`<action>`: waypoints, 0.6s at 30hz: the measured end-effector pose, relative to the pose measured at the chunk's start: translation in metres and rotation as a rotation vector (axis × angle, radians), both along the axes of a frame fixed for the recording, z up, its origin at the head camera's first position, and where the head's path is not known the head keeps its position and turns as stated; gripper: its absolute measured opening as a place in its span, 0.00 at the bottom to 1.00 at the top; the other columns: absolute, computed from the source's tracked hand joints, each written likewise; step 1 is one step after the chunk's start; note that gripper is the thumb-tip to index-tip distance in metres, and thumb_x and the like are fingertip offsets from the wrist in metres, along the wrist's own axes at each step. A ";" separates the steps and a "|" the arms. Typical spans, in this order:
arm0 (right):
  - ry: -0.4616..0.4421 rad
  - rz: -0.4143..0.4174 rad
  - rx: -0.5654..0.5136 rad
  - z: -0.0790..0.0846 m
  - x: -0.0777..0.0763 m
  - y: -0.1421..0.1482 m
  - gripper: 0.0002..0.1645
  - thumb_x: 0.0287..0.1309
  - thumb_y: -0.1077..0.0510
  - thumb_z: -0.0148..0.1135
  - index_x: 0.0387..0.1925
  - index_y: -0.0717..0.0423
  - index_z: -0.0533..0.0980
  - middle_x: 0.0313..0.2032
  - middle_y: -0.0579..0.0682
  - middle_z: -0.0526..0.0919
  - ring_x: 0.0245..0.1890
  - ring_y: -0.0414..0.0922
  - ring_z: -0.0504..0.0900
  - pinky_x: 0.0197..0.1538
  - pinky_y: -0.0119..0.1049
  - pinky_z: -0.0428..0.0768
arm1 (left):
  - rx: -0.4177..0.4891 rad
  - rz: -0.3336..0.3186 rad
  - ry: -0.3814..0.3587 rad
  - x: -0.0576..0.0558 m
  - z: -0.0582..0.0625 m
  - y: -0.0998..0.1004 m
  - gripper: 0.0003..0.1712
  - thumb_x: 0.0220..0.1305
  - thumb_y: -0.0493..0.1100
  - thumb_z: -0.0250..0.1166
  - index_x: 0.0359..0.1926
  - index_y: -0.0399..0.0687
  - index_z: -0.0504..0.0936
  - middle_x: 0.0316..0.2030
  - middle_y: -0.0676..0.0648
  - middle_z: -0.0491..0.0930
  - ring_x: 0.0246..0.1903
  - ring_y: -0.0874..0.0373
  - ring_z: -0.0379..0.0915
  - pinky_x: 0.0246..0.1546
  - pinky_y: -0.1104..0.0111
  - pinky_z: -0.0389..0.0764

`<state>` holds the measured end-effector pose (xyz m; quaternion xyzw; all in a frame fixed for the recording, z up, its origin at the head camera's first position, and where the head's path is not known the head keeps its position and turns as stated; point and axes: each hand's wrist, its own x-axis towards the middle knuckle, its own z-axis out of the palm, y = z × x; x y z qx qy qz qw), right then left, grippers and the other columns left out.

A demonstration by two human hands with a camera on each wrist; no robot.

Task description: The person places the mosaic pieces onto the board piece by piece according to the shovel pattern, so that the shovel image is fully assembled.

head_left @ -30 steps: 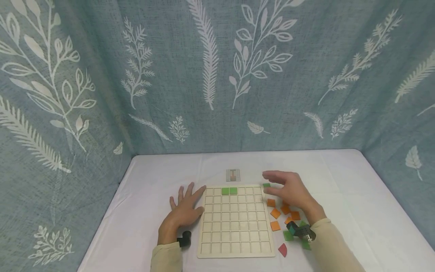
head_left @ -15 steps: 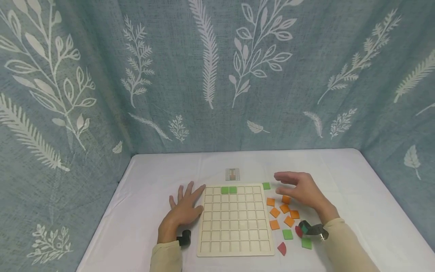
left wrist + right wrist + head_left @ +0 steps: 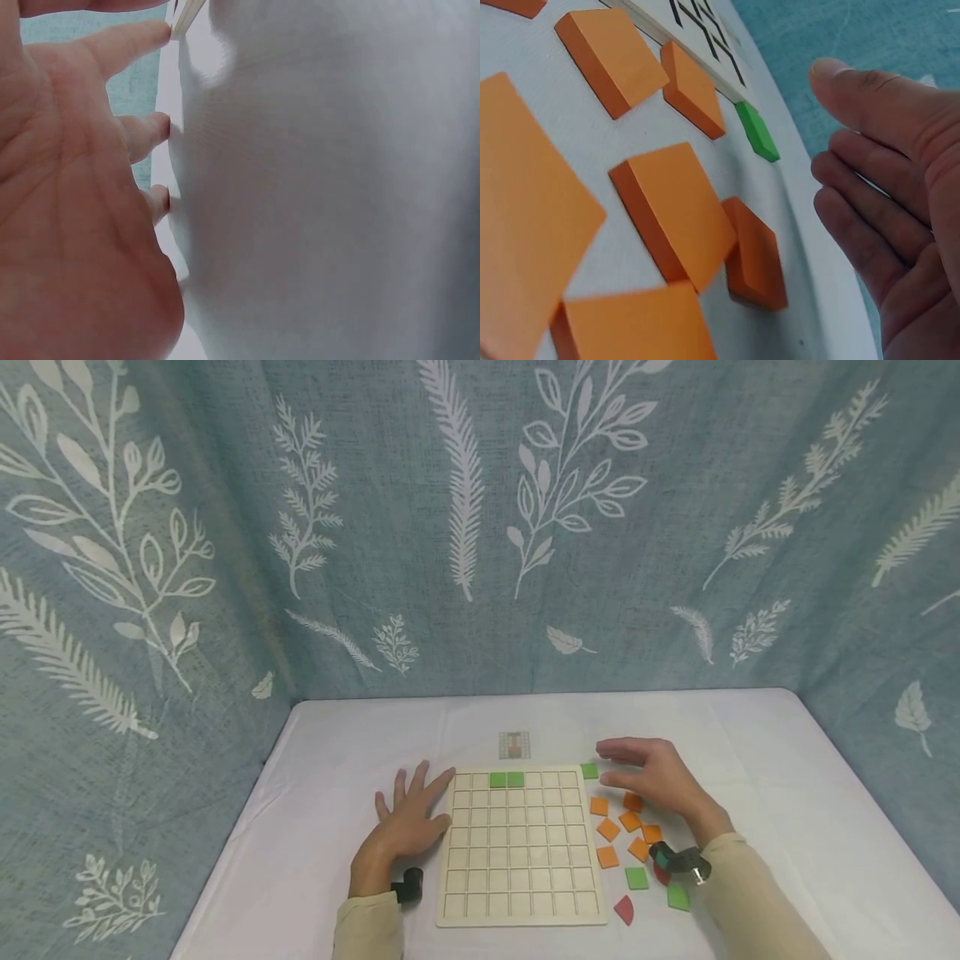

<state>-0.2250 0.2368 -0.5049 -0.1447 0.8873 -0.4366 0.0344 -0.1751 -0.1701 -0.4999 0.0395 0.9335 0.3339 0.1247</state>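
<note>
A pale wooden grid board [image 3: 517, 860] lies on the table, two green square tiles [image 3: 507, 780] set side by side in its far row. My left hand [image 3: 408, 825] rests spread at the board's left side, forefinger and thumb at its edge. To the right, my right hand [image 3: 652, 777] hovers with fingers parted and nothing between them. A loose green tile [image 3: 590, 772] lies just left of its fingertips, beside the board's far right corner. Below that hand several orange square tiles [image 3: 682, 210] lie scattered, two of them overlapping in the right wrist view.
A small card with a printed grid pattern [image 3: 514, 745] lies beyond the board. Nearer the front right are two more green tiles [image 3: 637, 878] and a red quarter-round piece [image 3: 624, 910], with another red piece [image 3: 661, 874] partly under the right wrist camera. A patterned curtain [image 3: 480, 527] hangs behind the white table.
My right hand has drawn back to the right from the loose green tile, then shifted slightly left again. That tile now shows uncovered. The left hand keeps its place.
</note>
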 end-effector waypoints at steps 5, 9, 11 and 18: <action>-0.001 0.003 0.004 -0.004 -0.004 -0.006 0.30 0.61 0.55 0.82 0.64 0.53 0.86 0.62 0.50 0.90 0.64 0.55 0.88 0.69 0.57 0.84 | 0.004 0.002 -0.004 0.002 0.001 0.000 0.44 0.66 0.39 0.63 0.84 0.52 0.67 0.88 0.30 0.44 0.86 0.25 0.25 0.77 0.22 0.22; 0.001 -0.006 0.039 -0.008 -0.006 -0.009 0.28 0.62 0.56 0.81 0.63 0.53 0.87 0.61 0.48 0.91 0.65 0.53 0.88 0.70 0.57 0.83 | 0.004 -0.001 -0.007 0.002 0.000 0.000 0.44 0.66 0.39 0.62 0.84 0.52 0.67 0.88 0.31 0.44 0.86 0.25 0.24 0.77 0.22 0.22; -0.004 -0.014 0.054 -0.009 -0.006 -0.011 0.27 0.62 0.57 0.80 0.62 0.52 0.87 0.60 0.47 0.91 0.65 0.52 0.88 0.71 0.57 0.82 | 0.006 -0.002 -0.005 0.002 0.000 -0.001 0.44 0.66 0.39 0.62 0.84 0.52 0.67 0.88 0.31 0.44 0.86 0.25 0.24 0.77 0.22 0.22; 0.034 -0.007 0.087 -0.012 -0.005 -0.013 0.24 0.63 0.59 0.79 0.60 0.51 0.88 0.58 0.47 0.92 0.64 0.53 0.88 0.71 0.59 0.82 | 0.010 0.005 0.001 0.002 -0.001 -0.002 0.44 0.66 0.38 0.63 0.84 0.52 0.67 0.88 0.31 0.44 0.86 0.25 0.24 0.77 0.23 0.21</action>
